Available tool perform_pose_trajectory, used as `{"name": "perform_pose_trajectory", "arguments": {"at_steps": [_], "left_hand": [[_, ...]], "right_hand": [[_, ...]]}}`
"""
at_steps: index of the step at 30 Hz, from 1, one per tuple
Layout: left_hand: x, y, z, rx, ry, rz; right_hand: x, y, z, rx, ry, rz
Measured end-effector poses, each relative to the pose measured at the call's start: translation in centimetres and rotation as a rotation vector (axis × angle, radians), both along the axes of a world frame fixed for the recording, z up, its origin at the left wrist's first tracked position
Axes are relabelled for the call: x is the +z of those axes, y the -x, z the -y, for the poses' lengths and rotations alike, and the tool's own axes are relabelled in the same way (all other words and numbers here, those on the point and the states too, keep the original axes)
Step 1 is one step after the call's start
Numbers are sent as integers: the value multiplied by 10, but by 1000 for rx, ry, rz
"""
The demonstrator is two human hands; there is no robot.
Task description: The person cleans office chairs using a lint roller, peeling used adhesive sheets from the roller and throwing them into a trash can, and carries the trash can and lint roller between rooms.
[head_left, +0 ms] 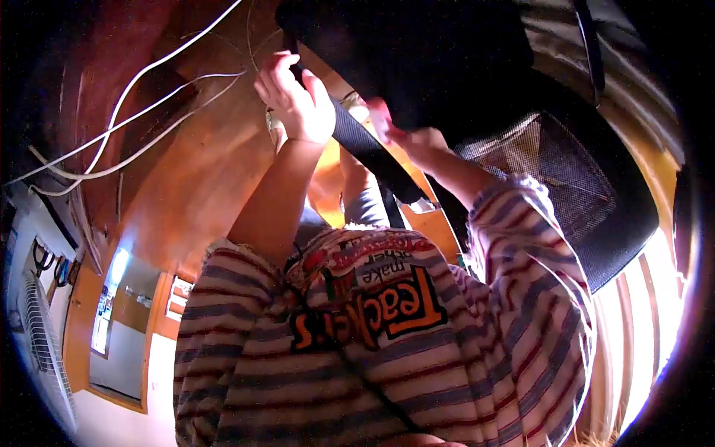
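A wide black strap [372,153] slants down from the top centre, in front of my legs. My left hand [298,100] is raised at its upper part, and the strap passes between the thumb and the bent fingers. To the right of the strap is my right hand [406,138], close to the dark underside of a large black bag-like thing. Its fingers are smeared and partly in shadow, so their grip is unclear. The black thing has a mesh panel [540,167] with dark edging at the right. Its upper part is lost in darkness.
White cables [141,82] hang across the upper left. A white wire-grille fan [46,335] stands at the far left, near a doorway [123,335]. Bright pale curtains [640,328] are at the right. The wooden floor [194,171] is brown.
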State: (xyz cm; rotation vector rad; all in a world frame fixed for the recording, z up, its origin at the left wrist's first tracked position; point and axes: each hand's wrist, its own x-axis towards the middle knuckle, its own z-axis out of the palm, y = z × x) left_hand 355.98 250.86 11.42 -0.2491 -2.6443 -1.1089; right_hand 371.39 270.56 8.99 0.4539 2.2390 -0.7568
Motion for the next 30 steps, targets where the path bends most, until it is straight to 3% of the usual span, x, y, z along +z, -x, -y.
{"name": "perform_pose_trajectory", "arguments": {"at_steps": [1,2,5,6,7,9,10,11,12,13,15,18,20,22,23,24,25,27,30], "left_hand": [[1,0,1,3,19,18],[3,-1,1,-13,18,16],[-5,0,0,-30,-34,-5],[-5,0,-1,-32,-45,11],[-2,-1,0,-33,-54,34],[1,-4,3,-55,-4,67],[-2,-3,2,-48,-14,47],[-4,-2,2,-41,-25,29],[-3,-2,1,-48,-32,31],[-3,-2,0,-45,-31,33],[-2,-4,3,-60,-21,61],[-5,-2,3,-60,-6,-7],[-4,-1,0,-37,-45,-19],[-1,1,1,-45,-17,-20],[-1,1,1,-66,-1,-20],[1,0,1,-62,3,6],[2,1,1,-55,8,28],[1,1,2,-68,-4,14],[1,0,1,-58,11,14]], "right_hand": [[12,5,-9,181,-16,269],[13,0,-13,33,13,344],[16,8,-33,508,-114,107],[8,16,-35,239,-14,228],[11,36,-31,203,61,164],[-12,69,-3,498,169,148],[-37,78,17,478,219,45],[-23,103,46,126,120,267],[-18,113,62,-161,209,227],[-63,111,67,-47,218,153],[-77,96,58,-213,216,324],[-45,54,11,55,239,197],[0,32,-16,41,138,41],[25,36,-49,659,-86,155],[4,28,-74,632,-305,335],[31,44,-91,898,-382,264],[39,63,-109,1001,-358,263],[32,91,-99,886,-210,-287],[-7,152,-4,742,-153,-261]]}}
